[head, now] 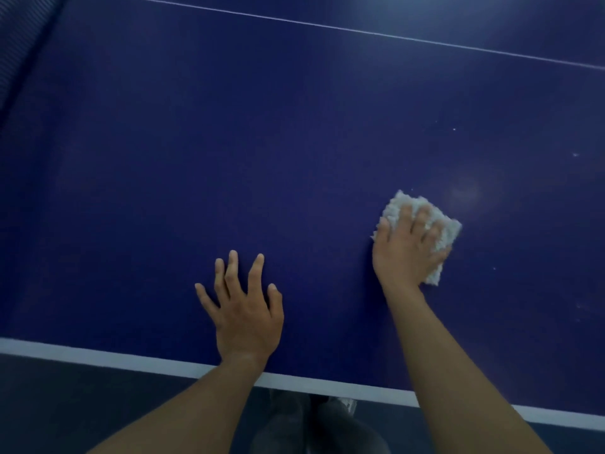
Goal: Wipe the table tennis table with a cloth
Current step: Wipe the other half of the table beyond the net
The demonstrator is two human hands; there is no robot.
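Note:
The dark blue table tennis table (229,142) fills most of the view, its white edge stripe running along the near side. A fluffy white cloth (447,232) lies flat on the table at the right. My right hand (409,247) presses down on the cloth, fingers spread over it, and covers most of it. My left hand (244,306) rests flat on the bare table near the edge, fingers apart, holding nothing.
A thin white centre line (360,30) crosses the far part of the table. The net (19,44) stands at the upper left. Small white specks (454,129) dot the surface right of the cloth. Below the edge are dark floor and my legs (311,427).

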